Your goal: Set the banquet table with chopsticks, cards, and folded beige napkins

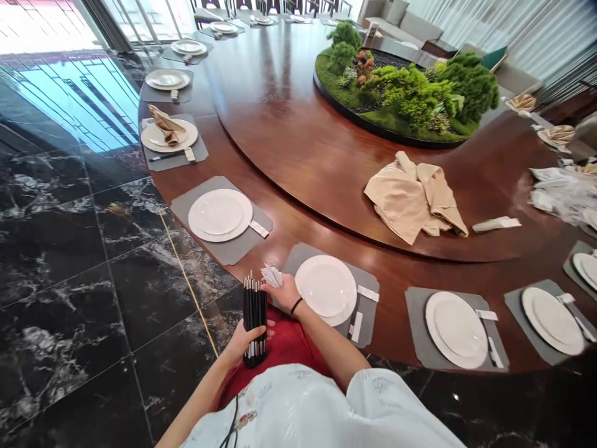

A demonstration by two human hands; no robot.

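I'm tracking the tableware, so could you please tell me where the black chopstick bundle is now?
In the head view, the black chopstick bundle is below and left of centre, held upright in the left hand beside the right hand.

We've got a round, glossy brown surface [293,227]: grey placemats [236,246] along the edge; inner disc [289,124] (same wood tone) carries a mossy green garden [410,87], crumpled beige cloth [401,193] and, beside it, a white strip [497,224].
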